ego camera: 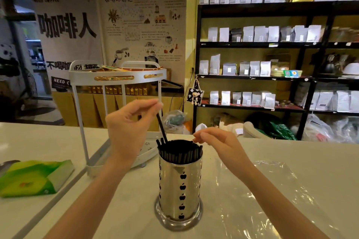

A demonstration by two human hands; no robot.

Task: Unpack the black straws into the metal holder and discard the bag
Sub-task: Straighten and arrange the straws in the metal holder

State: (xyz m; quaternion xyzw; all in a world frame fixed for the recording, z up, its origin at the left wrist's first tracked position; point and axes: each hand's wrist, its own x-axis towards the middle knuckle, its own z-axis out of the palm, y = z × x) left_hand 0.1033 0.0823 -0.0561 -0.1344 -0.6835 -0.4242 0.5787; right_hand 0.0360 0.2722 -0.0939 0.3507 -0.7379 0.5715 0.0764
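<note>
Looking across a pale counter from head height, I start at the far left, where a green packet lies flat, well apart from the work. Behind it stands a white tiered rack.

Next comes my left hand, raised above the counter. Its thumb and forefinger pinch the top end of a single black straw. The straw's long axis runs steeply down and slightly to the right from those fingertips, and its lower end dips into the left side of the metal holder. The holder stands upright at centre, shiny, with small apple-shaped cutouts. It is already crowded with black straws, their tips just above the rim.

To the right, my right hand hovers just beside the holder's far rim, fingers loosely curled and holding nothing that I can see.

Further right, the clear plastic bag lies flat and crumpled on the counter, apparently empty.

I judge the left hand nearer the job: the straw needs only to slide down along its own length. The bag lies closer to the right hand.
</note>
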